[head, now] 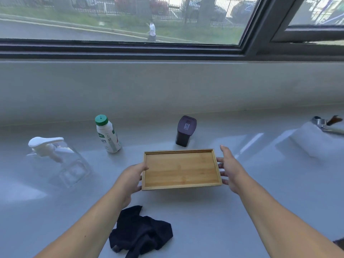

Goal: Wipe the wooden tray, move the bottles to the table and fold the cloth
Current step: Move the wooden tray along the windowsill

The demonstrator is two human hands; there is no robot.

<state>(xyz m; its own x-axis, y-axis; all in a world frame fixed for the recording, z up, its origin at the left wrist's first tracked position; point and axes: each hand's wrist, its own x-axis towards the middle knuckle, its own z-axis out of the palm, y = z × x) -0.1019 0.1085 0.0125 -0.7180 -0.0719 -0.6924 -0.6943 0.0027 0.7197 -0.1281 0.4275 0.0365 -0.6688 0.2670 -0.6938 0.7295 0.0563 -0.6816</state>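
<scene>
Wooden tray point(181, 169) sits empty, long axis left-right, between the hands. Left hand point(130, 180) pinches its left edge; right hand point(229, 170) touches the right edge, fingers straight. Crumpled dark cloth point(139, 233) lies nearer the left hand.

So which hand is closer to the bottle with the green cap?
Left. The left hand holds the left edge of the wooden tray, just right of the green-capped bottle. The right hand is at the tray's opposite edge, farther away.
</scene>
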